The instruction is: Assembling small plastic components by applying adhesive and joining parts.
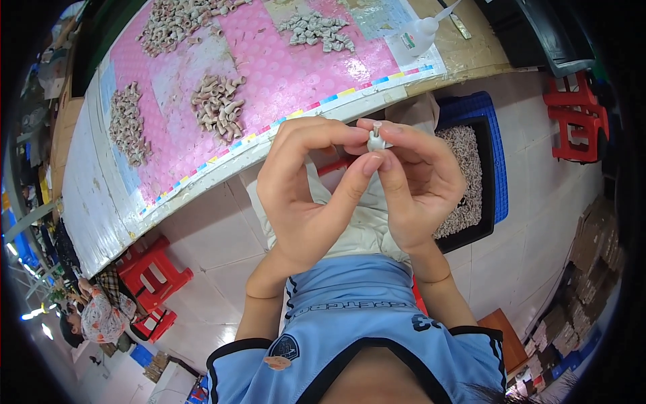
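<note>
Between my fingertips, above my lap, is a small pale piece [376, 143], light grey-white in its rounded lower part with a narrow pinkish upper part; its exact kind cannot be made out. My left hand [299, 188] pinches it from the left with thumb and forefinger. From the other side, my right hand [422, 185] grips it the same way, fingers curled. On the table beyond lie a pile of beige-pink, tube-like small pieces [219, 108] and a pile of grey-white small pieces [317, 31].
More small pieces [129, 124] lie on the table's pink sheet [266, 74]. A white squeeze bottle [418, 37] stands near the right end. Right of my knees, a black tray [486, 168] of small pieces sits in a blue basket [501, 195]. Red stools [153, 273] and another person [101, 316] are left.
</note>
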Action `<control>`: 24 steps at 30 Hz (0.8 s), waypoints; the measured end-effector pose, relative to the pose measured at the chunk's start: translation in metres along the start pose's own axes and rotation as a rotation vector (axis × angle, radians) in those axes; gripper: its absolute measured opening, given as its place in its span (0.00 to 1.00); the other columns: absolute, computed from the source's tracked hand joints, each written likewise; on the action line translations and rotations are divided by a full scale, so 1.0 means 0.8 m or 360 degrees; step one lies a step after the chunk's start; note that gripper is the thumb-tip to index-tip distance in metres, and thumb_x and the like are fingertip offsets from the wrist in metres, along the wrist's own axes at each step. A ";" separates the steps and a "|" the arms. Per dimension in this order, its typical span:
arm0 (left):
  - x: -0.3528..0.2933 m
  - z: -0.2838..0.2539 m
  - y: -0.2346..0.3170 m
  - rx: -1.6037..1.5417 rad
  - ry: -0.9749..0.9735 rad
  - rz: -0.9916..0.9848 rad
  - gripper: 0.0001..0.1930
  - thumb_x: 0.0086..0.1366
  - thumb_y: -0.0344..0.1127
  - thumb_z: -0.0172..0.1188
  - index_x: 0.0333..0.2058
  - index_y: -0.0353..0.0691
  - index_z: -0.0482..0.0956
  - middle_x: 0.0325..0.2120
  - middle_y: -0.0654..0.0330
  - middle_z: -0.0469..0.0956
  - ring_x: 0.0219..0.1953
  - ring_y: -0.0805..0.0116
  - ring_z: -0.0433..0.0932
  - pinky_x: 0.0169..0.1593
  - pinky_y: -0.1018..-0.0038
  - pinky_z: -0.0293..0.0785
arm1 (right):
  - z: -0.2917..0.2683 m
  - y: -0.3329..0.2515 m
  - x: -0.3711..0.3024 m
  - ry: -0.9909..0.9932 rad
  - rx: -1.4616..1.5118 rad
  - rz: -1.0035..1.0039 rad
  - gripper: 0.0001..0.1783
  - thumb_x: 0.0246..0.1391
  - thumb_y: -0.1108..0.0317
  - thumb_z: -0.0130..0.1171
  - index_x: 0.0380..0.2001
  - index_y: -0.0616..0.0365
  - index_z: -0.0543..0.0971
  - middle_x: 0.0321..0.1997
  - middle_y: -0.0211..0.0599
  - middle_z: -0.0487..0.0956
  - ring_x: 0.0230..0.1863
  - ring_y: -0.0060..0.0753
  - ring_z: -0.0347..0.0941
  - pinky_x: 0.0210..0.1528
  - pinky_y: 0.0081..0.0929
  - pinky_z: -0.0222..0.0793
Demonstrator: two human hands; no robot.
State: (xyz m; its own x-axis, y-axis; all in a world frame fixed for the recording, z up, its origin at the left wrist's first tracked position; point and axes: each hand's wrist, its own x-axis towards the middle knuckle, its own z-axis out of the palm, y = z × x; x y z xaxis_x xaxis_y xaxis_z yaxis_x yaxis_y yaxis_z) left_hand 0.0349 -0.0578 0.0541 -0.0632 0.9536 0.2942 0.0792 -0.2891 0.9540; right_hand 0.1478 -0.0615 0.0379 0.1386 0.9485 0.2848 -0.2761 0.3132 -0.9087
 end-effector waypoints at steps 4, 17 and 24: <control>0.005 -0.005 0.003 -0.0085 -0.0063 -0.0110 0.11 0.49 0.23 0.63 0.34 0.35 0.75 0.32 0.61 0.72 0.31 0.76 0.70 0.36 0.81 0.64 | -0.002 0.000 -0.001 0.0000 -0.0002 0.0001 0.14 0.44 0.85 0.56 0.37 0.67 0.75 0.38 0.45 0.77 0.39 0.29 0.74 0.39 0.18 0.71; 0.011 -0.013 -0.001 -0.0611 -0.0234 -0.0398 0.11 0.48 0.20 0.61 0.32 0.34 0.74 0.30 0.63 0.70 0.30 0.78 0.66 0.36 0.82 0.63 | -0.002 -0.009 0.003 -0.0068 -0.0314 -0.0162 0.16 0.39 0.87 0.56 0.35 0.66 0.77 0.35 0.42 0.77 0.37 0.31 0.75 0.38 0.22 0.71; 0.015 -0.024 -0.002 -0.0460 -0.0193 -0.0037 0.12 0.46 0.18 0.60 0.31 0.32 0.72 0.31 0.56 0.72 0.34 0.72 0.71 0.36 0.80 0.67 | -0.003 -0.032 0.000 0.0006 0.0097 0.0397 0.13 0.41 0.86 0.57 0.35 0.68 0.76 0.36 0.44 0.75 0.39 0.30 0.75 0.38 0.19 0.71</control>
State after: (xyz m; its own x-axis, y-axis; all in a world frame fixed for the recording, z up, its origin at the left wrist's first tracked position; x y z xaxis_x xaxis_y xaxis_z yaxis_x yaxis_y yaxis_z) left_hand 0.0152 -0.0477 0.0568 0.0589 0.9583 0.2797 -0.2079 -0.2622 0.9424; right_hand 0.1568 -0.0699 0.0602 0.0627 0.9966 0.0531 -0.3588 0.0722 -0.9306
